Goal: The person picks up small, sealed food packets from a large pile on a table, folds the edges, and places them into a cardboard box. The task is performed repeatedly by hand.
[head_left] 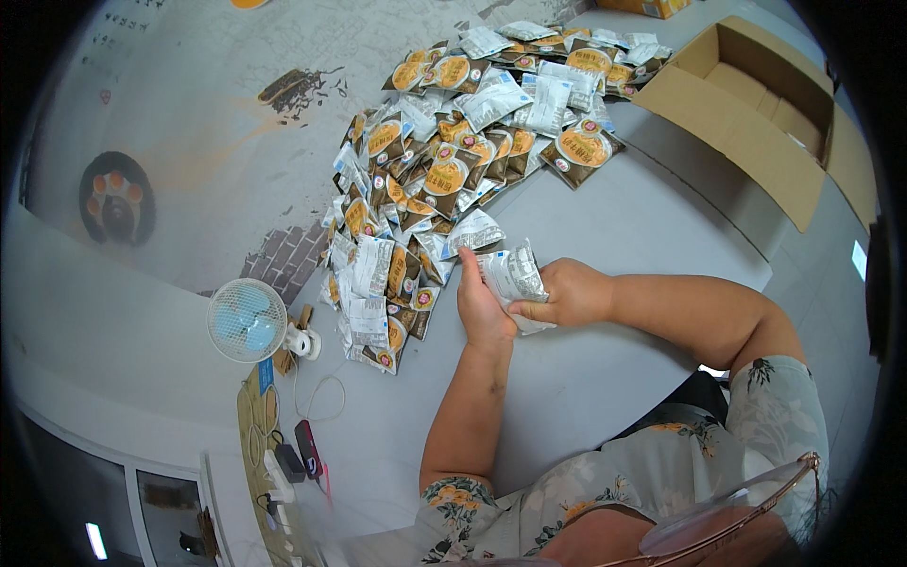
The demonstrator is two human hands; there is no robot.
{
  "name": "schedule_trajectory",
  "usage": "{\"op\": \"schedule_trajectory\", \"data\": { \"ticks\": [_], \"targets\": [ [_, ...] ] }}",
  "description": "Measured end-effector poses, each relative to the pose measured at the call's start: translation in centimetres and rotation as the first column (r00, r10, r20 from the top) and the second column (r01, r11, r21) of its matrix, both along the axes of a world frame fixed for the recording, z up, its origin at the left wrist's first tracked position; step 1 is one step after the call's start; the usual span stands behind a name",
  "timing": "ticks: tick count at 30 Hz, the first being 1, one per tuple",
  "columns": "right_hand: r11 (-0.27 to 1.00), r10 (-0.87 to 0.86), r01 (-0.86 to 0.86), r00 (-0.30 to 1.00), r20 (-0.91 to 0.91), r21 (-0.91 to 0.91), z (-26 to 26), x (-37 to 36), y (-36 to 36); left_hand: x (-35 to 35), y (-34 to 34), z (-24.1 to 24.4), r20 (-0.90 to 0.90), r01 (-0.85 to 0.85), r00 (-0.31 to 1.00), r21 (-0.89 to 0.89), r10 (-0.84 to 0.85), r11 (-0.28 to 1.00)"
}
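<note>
Between my two hands is a white-and-silver printed food sachet [511, 275], tilted, its back face towards me. My right hand [575, 292] grips its right side, thumb across the lower part. My left hand [484, 305] supports the left side, with the palm against it and the thumb pointing up; the fingers are hidden behind. Whether more than one sachet is held, I cannot tell. Just beyond my left thumb, another sachet [476, 234] lies white side up at the edge of a large pile of brown-and-orange sachets [446, 173].
An open cardboard box [737, 135] stands at the far right of the grey table [581, 397]. One sachet [582, 150] lies at the pile's right edge. At left are a small white fan [248, 320], a power strip [278, 475], cables and a dark power bank [308, 448].
</note>
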State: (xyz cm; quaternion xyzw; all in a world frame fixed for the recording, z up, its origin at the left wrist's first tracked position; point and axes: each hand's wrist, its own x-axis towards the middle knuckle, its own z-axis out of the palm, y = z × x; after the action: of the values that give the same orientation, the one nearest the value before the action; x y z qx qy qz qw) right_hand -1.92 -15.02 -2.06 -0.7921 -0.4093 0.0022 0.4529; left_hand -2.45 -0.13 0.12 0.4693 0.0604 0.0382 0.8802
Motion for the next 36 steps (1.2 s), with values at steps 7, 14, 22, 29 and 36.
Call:
{"op": "schedule_trajectory", "data": {
  "ticks": [7,14,22,29,36],
  "targets": [
    [0.997,-0.051,0.051,0.999,-0.005,-0.065,0.0,0.3,-0.1,0.0,1.0,-0.2,0.457,-0.363,0.879,0.454,0.138,0.814],
    [0.993,0.02,0.02,0.942,0.335,-0.115,-0.5,0.5,-0.2,-1.5,0.5,2.3,0.659,-0.64,0.6,0.736,-0.454,0.221],
    [0.995,0.012,0.023,0.933,0.359,-0.092,0.5,-0.1,-0.4,-1.5,1.2,2.7,0.502,-0.48,0.742,0.861,-0.445,0.169],
    [0.978,-0.068,0.103,0.981,0.184,-0.184,2.1,-0.1,-1.1,-0.7,2.1,0.7,0.238,-0.179,0.958,0.934,-0.163,0.309],
    [0.904,-0.418,0.402,0.902,0.107,0.146,2.5,0.7,-1.3,0.8,1.2,-0.1,0.124,-0.161,0.983,0.221,0.136,0.962]
  ]
}}
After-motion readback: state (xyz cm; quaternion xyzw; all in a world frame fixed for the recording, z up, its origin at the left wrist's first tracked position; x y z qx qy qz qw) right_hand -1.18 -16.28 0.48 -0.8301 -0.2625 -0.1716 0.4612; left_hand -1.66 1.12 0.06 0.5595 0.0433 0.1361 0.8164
